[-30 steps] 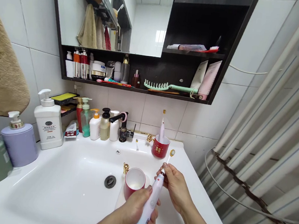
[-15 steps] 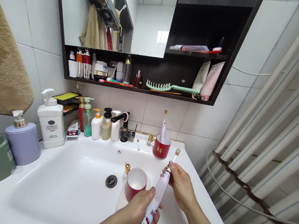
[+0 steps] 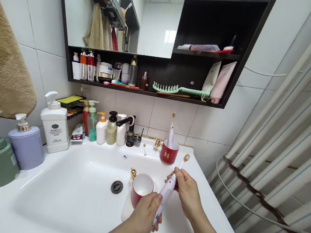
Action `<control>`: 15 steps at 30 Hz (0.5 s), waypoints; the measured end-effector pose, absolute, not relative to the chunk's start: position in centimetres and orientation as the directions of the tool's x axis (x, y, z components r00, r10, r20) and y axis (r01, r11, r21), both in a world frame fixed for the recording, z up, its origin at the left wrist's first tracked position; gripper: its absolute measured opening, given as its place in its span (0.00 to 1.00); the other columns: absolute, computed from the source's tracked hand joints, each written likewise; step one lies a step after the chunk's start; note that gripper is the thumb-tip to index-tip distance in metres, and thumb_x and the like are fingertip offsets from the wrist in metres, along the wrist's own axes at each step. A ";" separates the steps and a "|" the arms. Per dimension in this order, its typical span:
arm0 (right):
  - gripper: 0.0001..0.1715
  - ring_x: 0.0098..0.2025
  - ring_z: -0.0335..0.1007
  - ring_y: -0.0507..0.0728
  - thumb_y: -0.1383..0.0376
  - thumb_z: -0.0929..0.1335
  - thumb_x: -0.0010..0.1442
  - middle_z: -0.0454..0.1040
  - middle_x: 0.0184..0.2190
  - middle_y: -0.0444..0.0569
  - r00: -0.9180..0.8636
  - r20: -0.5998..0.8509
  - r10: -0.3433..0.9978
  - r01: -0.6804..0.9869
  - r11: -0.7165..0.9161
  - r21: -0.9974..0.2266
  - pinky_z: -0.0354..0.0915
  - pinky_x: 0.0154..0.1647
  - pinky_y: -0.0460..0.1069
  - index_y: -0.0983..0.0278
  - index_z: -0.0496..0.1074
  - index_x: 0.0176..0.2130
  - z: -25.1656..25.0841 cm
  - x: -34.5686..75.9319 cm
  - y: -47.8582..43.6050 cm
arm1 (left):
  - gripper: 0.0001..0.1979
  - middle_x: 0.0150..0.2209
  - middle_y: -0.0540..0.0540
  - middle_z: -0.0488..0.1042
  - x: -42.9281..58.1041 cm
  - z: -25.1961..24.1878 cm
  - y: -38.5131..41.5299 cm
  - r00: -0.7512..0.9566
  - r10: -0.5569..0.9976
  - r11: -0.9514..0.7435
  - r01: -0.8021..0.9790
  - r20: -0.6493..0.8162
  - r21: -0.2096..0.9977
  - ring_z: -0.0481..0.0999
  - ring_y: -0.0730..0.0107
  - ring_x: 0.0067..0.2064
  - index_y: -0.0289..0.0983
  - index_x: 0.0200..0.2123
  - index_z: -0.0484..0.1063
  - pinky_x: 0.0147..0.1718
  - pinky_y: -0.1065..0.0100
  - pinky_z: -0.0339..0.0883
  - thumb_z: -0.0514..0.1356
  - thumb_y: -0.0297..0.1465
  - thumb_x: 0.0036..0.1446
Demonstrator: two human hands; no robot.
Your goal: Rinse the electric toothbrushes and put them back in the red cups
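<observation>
My left hand is wrapped round the handle of a pale pink electric toothbrush above the basin's right side. The fingers of my right hand pinch the neck of the same toothbrush, just below its brush head. Left of it, a red cup with a white inside and gold handle stands on a white ledge, partly behind my left hand. Another red cup at the basin's back right holds a second electric toothbrush. A small loose brush head lies beside the tap.
A black tap rises at the back of the white basin. Several pump bottles, one lavender, line the left and back rim. A dark cabinet hangs above; white pipes fill the right side.
The toothbrush has turned about its length, so its brush head shows differently and the cartoon print is mostly out of sight. My left hand has shifted slightly up the handle.
</observation>
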State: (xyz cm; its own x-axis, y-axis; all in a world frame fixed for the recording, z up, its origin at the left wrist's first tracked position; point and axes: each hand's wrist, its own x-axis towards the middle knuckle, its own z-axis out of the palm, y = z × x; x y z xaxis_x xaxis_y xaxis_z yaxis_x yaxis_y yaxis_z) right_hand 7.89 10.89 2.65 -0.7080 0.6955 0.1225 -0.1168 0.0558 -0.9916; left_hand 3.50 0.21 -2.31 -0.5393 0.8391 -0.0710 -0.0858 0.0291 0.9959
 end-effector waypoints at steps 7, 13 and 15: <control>0.14 0.19 0.60 0.47 0.56 0.60 0.47 0.64 0.16 0.40 -0.728 0.080 0.681 -0.146 -0.040 -0.988 0.57 0.21 0.42 0.65 0.61 0.21 2.6 7.6 10.7 | 0.22 0.13 0.54 0.59 3.6 -1.8 0.1 -0.466 0.874 0.015 -0.250 -0.134 0.968 0.56 0.81 0.11 0.35 0.23 0.56 0.10 0.76 0.48 0.41 0.49 0.43; 0.13 0.21 0.62 0.48 0.57 0.62 0.45 0.65 0.17 0.41 -0.762 0.041 0.647 -0.137 -0.099 -0.986 0.59 0.24 0.43 0.65 0.62 0.22 2.7 7.6 10.5 | 0.22 0.13 0.53 0.60 3.7 -1.7 0.1 -0.515 0.849 -0.029 -0.263 -0.115 0.964 0.57 0.81 0.11 0.34 0.23 0.56 0.10 0.76 0.48 0.44 0.49 0.42; 0.13 0.20 0.62 0.48 0.57 0.62 0.46 0.64 0.16 0.41 -0.748 0.062 0.661 -0.157 -0.085 -0.984 0.58 0.23 0.42 0.65 0.62 0.21 2.7 7.6 10.5 | 0.22 0.13 0.53 0.60 3.9 -1.7 0.1 -0.508 0.853 -0.033 -0.280 -0.119 0.959 0.57 0.81 0.11 0.34 0.23 0.56 0.10 0.76 0.48 0.44 0.49 0.41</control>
